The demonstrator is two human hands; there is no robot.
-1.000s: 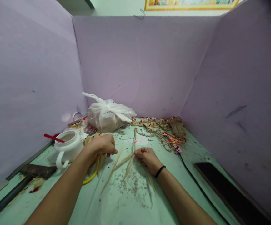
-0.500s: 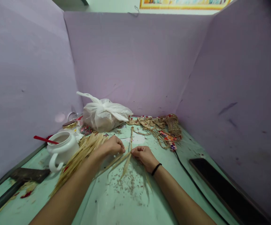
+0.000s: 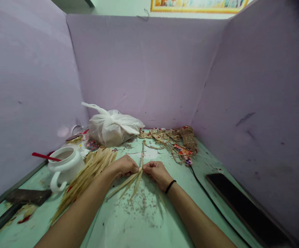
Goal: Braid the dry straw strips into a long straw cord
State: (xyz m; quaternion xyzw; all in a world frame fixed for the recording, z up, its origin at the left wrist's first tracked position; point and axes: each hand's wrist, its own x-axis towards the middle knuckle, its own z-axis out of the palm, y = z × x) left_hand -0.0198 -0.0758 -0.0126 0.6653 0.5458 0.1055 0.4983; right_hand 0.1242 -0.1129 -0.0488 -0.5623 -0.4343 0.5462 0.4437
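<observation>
A thin braided cord point(image 3: 143, 151) of dried plant fibre runs away from me over the table, and its near end fans out into loose pale strips point(image 3: 137, 185). Where the cord meets the strips, my left hand point(image 3: 125, 165) pinches the fibre from the left. Facing it, my right hand point(image 3: 158, 173), with a black band at the wrist, pinches the same spot between thumb and finger. Both sets of fingertips almost touch. Beside my left forearm lies a thick bundle of dried fibre strips point(image 3: 87, 182), partly covered by that arm.
At left stand a white ceramic pot point(image 3: 69, 168) with a red stick and a dark-bladed tool point(image 3: 29, 196). Behind are a tied white plastic bag point(image 3: 113, 127) and woven pieces point(image 3: 188, 137). A phone-like black slab point(image 3: 242, 206) and cable lie right. Purple panels point(image 3: 149, 69) enclose the table.
My left hand has moved right and slightly down, closing the gap to the right hand at the cord's end. The right hand keeps its pinch. The whole view has shifted slightly.
</observation>
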